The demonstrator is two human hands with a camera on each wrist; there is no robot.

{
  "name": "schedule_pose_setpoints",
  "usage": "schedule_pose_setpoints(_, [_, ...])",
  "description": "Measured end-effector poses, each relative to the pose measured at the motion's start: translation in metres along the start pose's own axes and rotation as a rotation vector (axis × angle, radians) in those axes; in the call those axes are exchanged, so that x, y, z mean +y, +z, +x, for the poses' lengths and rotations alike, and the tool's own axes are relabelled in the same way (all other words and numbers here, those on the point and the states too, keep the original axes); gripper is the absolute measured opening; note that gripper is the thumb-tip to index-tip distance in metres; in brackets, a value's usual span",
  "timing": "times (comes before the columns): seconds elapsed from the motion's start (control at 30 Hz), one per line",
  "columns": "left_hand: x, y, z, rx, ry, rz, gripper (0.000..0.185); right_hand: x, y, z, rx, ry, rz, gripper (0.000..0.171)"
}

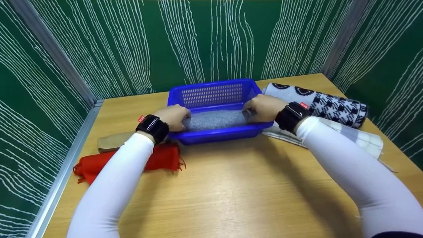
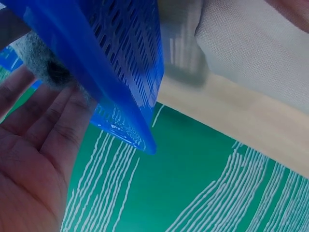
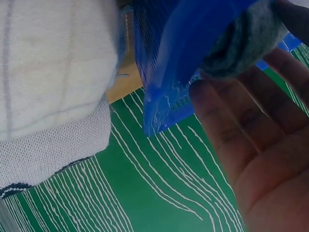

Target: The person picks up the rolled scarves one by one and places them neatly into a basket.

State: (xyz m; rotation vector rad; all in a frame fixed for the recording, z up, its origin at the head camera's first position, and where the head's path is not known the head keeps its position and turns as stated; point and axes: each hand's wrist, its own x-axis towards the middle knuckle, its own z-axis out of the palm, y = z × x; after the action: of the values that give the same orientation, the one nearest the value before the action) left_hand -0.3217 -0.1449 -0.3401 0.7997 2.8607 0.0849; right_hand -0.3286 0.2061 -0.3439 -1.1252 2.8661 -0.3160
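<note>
A rolled grey scarf [image 1: 216, 119] lies lengthwise inside a blue plastic basket [image 1: 216, 135]. My left hand [image 1: 173, 116] grips its left end, thumb on one side and fingers on the other. At the right end, my right hand [image 1: 262, 107] holds the roll the same way. In the left wrist view, the fingers [image 2: 53, 113] reach under the fuzzy grey end beside the basket wall. The right wrist view shows the spiral end of the roll [image 3: 246, 41] above the fingers [image 3: 246, 104]. Part of the scarf is hidden behind the basket's front rim.
Left of the basket, a red fringed scarf [image 1: 163, 158] and a tan rolled cloth [image 1: 112, 141] lie on the wooden table [image 1: 218, 191]. To the right are a black-and-white patterned roll [image 1: 340, 107] and a pale checked scarf [image 1: 366, 142]. Green walls [image 1: 205, 43] with white lines enclose the table.
</note>
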Motion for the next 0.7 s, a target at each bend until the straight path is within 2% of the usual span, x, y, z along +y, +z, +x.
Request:
schedule_pose_setpoints(0.23, [-0.003,0.002,-0.004,0.019,0.026,-0.014,0.025,0.0,0.003,0.002,0.032,-0.028,-0.016,0.022])
schedule_pose_setpoints(0.47, [-0.004,-0.002,-0.011,0.015,0.015,-0.03,0.045,-0.004,-0.003,0.0,0.027,-0.004,-0.021,0.038])
schedule_pose_setpoints(0.7, [-0.008,-0.006,-0.017,0.039,0.024,-0.057,0.052,-0.005,-0.005,-0.001,0.018,0.037,-0.03,0.044])
